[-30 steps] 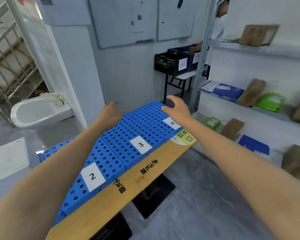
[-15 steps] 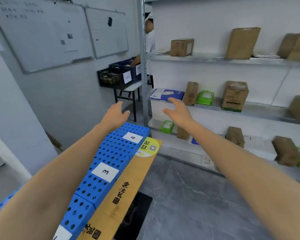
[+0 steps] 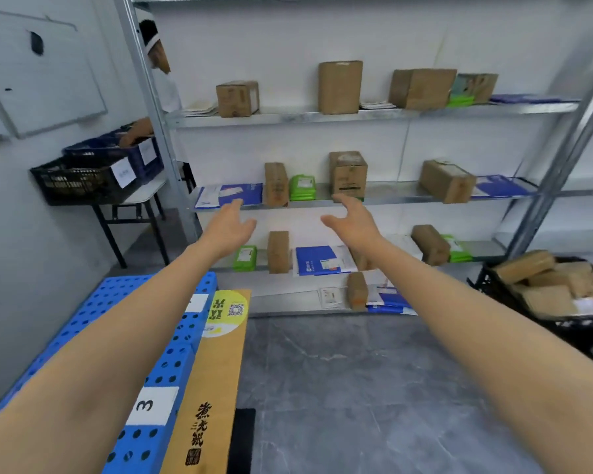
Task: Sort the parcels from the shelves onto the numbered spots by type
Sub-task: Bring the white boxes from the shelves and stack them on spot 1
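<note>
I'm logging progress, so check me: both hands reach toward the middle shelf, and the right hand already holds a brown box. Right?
Not quite. The head view shows both hands reaching toward the middle shelf, but the right hand holds nothing: its fingers are open, and the brown box behind it stands on the shelf. The left hand is open too.

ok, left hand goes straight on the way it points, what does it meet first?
Most likely the blue mailer lying flat at the left end of the middle shelf. The left hand is open, with its fingertips aimed at it. Depth is unclear from one view.
</note>
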